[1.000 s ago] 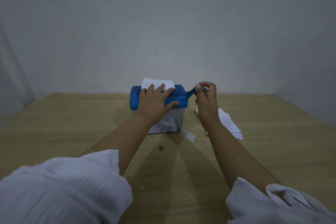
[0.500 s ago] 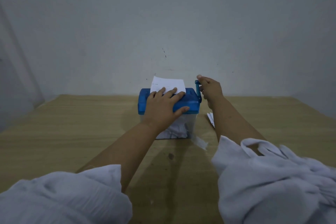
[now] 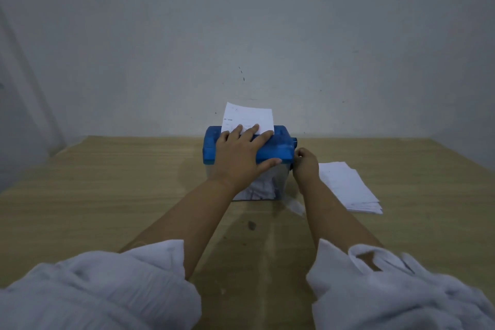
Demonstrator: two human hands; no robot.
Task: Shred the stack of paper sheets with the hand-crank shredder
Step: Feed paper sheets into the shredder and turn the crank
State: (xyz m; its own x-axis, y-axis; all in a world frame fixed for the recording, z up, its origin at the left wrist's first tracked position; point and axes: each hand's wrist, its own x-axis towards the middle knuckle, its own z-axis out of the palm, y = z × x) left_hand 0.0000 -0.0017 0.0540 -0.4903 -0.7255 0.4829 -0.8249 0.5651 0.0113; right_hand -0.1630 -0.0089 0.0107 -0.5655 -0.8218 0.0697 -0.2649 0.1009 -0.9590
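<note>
1. One hand-crank shredder (image 3: 277,151) stands at the far middle of the tabletop (image 3: 107,185), close to the wall (image 3: 241,35). It has a blue top over a clear bin (image 3: 278,182).
2. One sheet (image 3: 249,115) stands upright in the slot on top, and its upper part rises above the blue housing.
3. One stack (image 3: 348,187) of white sheets lies flat on the tabletop just to the right of the shredder, slightly fanned at its near edge.
4. White shreds (image 3: 258,191) lie inside the bin; they are too many to count.
5. Two hands are in view, both forearms bare, with white sleeves (image 3: 107,289) bunched near the elbows.
6. The left hand (image 3: 241,154) lies palm down across the blue top with its fingers straight and spread. The fingertips touch the foot of the sheet and the thumb lies along the front edge. Its grip is wide and flat, pressing and holding nothing.
7. The right hand (image 3: 305,166) is at the shredder's right side, low beside the bin. Its fingers are curled in a narrow grip around the crank (image 3: 291,166), most of which the hand hides.
</note>
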